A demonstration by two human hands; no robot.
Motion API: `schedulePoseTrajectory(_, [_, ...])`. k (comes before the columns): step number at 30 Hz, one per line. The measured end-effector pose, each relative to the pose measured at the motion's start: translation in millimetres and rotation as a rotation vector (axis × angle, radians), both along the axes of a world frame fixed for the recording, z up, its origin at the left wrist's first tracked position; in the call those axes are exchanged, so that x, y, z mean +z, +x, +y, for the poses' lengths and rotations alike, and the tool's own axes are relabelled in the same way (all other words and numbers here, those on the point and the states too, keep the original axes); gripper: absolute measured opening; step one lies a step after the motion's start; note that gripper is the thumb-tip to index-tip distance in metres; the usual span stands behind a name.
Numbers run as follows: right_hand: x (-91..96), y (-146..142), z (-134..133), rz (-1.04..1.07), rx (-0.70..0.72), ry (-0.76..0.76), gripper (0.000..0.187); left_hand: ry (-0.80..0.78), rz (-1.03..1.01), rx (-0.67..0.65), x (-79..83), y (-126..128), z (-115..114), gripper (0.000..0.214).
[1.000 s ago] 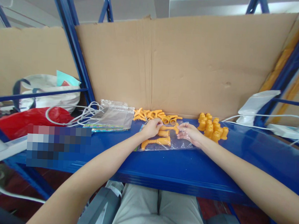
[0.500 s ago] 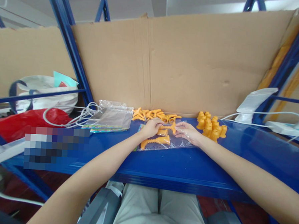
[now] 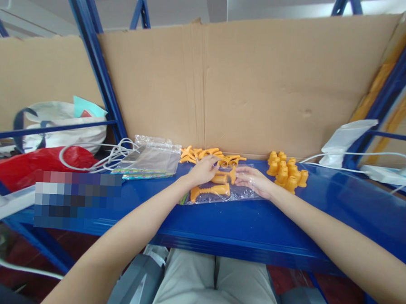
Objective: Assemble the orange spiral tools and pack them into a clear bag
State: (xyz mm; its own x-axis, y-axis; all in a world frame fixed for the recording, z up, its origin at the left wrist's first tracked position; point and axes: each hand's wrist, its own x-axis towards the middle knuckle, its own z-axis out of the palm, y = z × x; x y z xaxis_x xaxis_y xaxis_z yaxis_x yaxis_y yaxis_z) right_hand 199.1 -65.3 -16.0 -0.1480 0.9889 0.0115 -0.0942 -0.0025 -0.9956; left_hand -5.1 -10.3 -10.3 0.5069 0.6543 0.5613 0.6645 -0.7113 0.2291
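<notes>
Blue shelf (image 3: pixel 253 227), cardboard wall (image 3: pixel 261 82), left hand (image 3: pixel 204 170), right hand (image 3: pixel 255 181) at clear bag (image 3: pixel 245 195)

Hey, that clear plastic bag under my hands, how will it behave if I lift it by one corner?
The clear plastic bag looks thin and wrinkled, so it will likely flop and sag. Its glossy film probably feels slippery. The orange plastic pieces lying on or in it may slide toward the low end.

Clear plastic bag (image 3: pixel 236 195), flat on the blue shelf (image 3: pixel 253 225), with orange plastic parts (image 3: pixel 210 190).
</notes>
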Motion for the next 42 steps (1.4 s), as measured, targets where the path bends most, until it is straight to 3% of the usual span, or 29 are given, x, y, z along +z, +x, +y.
schedulePoseTrajectory(2, [0.5, 0, 0, 0.015, -0.01, -0.003, 0.015, -0.045, 0.006, 0.078, -0.8, -1, -2, 0.033])
schedulePoseTrajectory(7, [1.9, -1, -1, 0.028, -0.027, -0.008, 0.018, -0.34, 0.098, 0.229, -7.7, 8, -18, 0.054])
schedulePoseTrajectory(11, [2.0, -3, -2, 0.033, -0.053, -0.039, 0.021, -0.432, 0.193, 0.247, -5.9, 15, -29, 0.058])
schedulePoseTrajectory(21, [8.3, -1, 2, -0.042, -0.021, -0.056, 0.017, -0.389, 0.218, 0.201, -6.3, 8, -15, 0.058])
schedulePoseTrajectory(29, [26.0, 34, 29, -0.312, -0.315, 0.18, 0.008, -0.367, 0.199, 0.196, -10.1, 8, -10, 0.056])
schedulePoseTrajectory(33, [36.5, 43, 47, -0.55, -0.386, 0.278, 0.013, -0.391, 0.218, 0.209, -9.9, 7, -8, 0.058])
schedulePoseTrajectory(38, [42.4, 47, 74, -0.858, -0.256, 0.385, 0.023, -0.358, 0.207, 0.171, -11.5, 4, -3, 0.056])
schedulePoseTrajectory(42, [41.2, 43, 94, -0.913, -0.138, 0.35, 0.025, -0.341, 0.182, 0.169, -14.3, 2, 2, 0.054])
